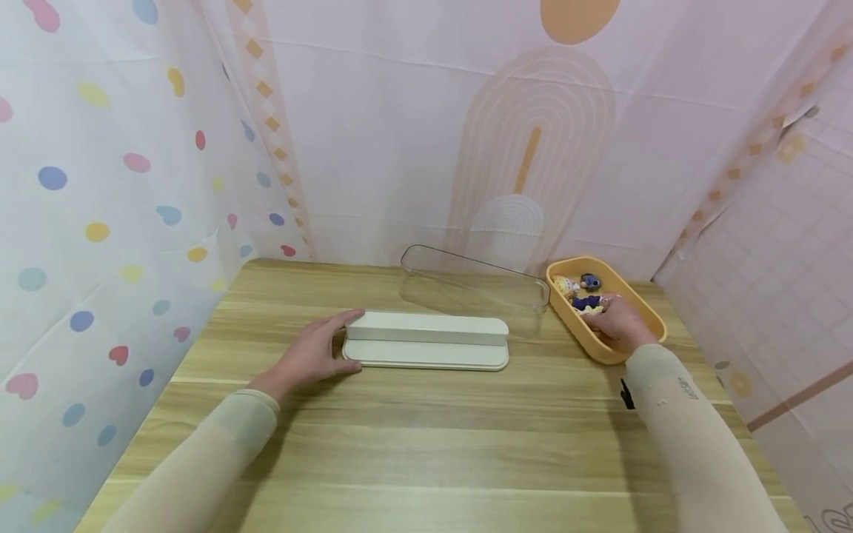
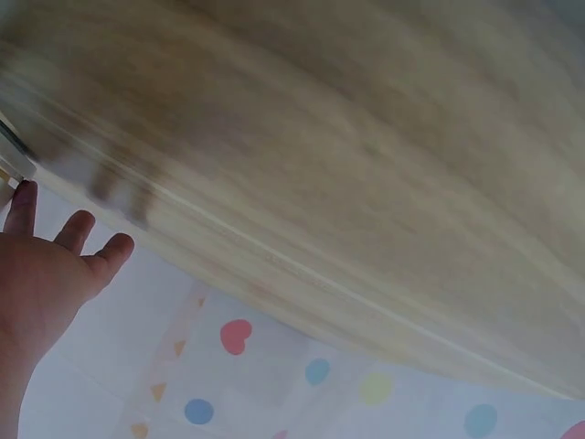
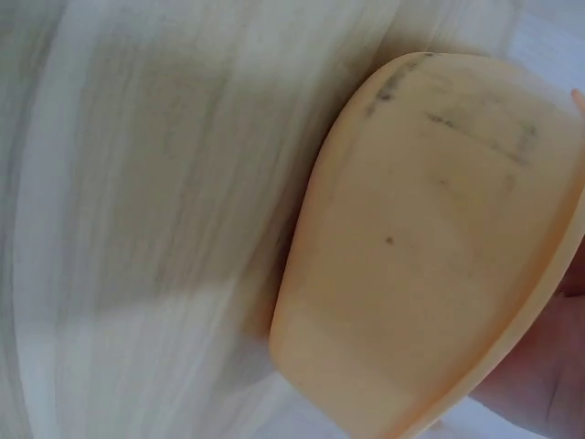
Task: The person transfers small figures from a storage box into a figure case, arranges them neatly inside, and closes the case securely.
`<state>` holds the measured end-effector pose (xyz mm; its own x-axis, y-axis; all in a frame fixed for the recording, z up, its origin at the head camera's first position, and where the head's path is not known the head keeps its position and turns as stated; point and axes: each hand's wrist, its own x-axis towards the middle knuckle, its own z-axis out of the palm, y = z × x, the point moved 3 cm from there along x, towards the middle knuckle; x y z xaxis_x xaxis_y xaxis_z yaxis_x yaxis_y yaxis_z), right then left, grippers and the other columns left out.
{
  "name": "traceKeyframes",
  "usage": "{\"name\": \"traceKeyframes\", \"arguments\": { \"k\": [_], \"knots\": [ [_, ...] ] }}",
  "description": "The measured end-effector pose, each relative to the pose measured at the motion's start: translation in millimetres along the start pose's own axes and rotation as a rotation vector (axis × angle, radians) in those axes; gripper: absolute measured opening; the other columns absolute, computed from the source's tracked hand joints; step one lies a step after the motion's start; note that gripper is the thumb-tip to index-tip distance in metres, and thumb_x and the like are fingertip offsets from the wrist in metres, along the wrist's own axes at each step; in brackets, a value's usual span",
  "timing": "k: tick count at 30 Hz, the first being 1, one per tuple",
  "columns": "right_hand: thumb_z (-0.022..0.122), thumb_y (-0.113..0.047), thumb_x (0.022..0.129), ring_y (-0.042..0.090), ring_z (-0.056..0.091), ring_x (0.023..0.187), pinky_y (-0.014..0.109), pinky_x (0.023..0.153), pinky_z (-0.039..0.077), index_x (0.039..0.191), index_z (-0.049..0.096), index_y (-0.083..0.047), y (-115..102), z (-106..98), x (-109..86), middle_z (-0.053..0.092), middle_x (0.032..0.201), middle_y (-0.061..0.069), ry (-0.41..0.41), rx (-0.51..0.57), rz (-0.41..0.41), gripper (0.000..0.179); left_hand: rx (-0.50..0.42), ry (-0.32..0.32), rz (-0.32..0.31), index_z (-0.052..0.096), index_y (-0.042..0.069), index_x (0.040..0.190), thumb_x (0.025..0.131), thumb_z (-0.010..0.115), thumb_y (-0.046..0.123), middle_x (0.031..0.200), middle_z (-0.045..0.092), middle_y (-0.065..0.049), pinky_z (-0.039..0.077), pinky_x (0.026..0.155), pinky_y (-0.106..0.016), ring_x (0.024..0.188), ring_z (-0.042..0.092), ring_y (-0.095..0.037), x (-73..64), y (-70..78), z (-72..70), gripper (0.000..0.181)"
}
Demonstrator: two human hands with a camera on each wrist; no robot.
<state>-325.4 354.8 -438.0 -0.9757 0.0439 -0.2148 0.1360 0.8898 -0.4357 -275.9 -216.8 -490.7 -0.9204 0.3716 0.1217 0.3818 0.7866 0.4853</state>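
Observation:
A white stepped stand (image 1: 426, 354) lies lengthwise on the wooden table. My left hand (image 1: 313, 354) holds its left end, with a finger at the back corner and the thumb at the front corner. In the left wrist view, the other fingers of the left hand (image 2: 46, 283) are spread. My right hand (image 1: 620, 324) reaches down into an orange tray (image 1: 643, 307). Its fingertips are at a dark purple figurine (image 1: 586, 303); whether they pinch a figurine is hidden. Beside it lie a figurine in pale yellow and white (image 1: 565, 286) and a blue-grey one (image 1: 590, 281).
Behind the stand is a clear, dark-rimmed cover (image 1: 473, 285), its right end close to the orange tray. Patterned curtains (image 1: 400, 148) hang along the table's back and sides. The right wrist view shows the outer side of the tray (image 3: 411, 247), with dark scuffs.

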Motion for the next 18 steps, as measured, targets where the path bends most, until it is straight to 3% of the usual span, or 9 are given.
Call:
{"name": "traceKeyframes", "arguments": {
  "k": [2,6,8,13,18],
  "knots": [
    [0.069,-0.032,0.102,0.035,0.056,0.102,0.046,0.093,0.049,0.103,0.056,0.011,0.5,0.4,-0.7,0.059,0.121,0.032,0.017,0.013,-0.015,0.044,-0.004,0.001,0.0,0.041,0.023,0.165,0.081,0.095,0.035,0.158,0.058,-0.018,0.036,0.122,-0.069,0.142,0.055,-0.049,-0.1,-0.4,0.9,0.101],
    [0.073,-0.03,0.1,0.03,0.055,0.091,0.036,0.078,0.046,0.093,0.052,0.002,0.7,0.9,-1.6,0.059,0.099,0.02,0.065,0.018,-0.05,0.039,-0.005,-0.004,-0.004,0.04,0.024,0.165,0.082,0.095,0.035,0.159,0.057,-0.019,0.035,0.123,-0.07,0.143,0.053,-0.05,-1.1,-0.6,1.3,0.101],
    [0.076,-0.029,0.098,0.03,0.057,0.091,0.035,0.077,0.047,0.104,0.055,0.003,0.9,1.3,-2.4,0.058,0.097,0.017,0.096,0.032,-0.061,0.039,-0.003,-0.006,-0.005,0.039,0.025,0.166,0.082,0.094,0.035,0.159,0.057,-0.019,0.034,0.122,-0.071,0.144,0.052,-0.051,-1.7,-0.3,1.2,0.101],
    [0.078,-0.027,0.096,0.042,0.064,0.109,0.054,0.092,0.055,0.132,0.054,0.005,-0.5,2.3,-6.2,0.065,0.118,0.028,0.178,0.013,-0.108,0.053,-0.003,-0.001,-0.006,0.039,0.025,0.166,0.083,0.094,0.035,0.16,0.056,-0.019,0.034,0.122,-0.071,0.144,0.052,-0.052,-2.8,0.4,1.3,0.1],
    [0.077,-0.024,0.096,0.048,0.068,0.115,0.063,0.098,0.054,0.137,0.06,0.003,-0.6,2.4,-9.4,0.07,0.123,0.031,0.231,-0.061,-0.166,0.052,-0.001,-0.001,-0.013,0.039,0.026,0.166,0.083,0.094,0.034,0.16,0.056,-0.018,0.033,0.123,-0.071,0.144,0.051,-0.052,-3.2,0.7,1.6,0.1]
  ]
}}
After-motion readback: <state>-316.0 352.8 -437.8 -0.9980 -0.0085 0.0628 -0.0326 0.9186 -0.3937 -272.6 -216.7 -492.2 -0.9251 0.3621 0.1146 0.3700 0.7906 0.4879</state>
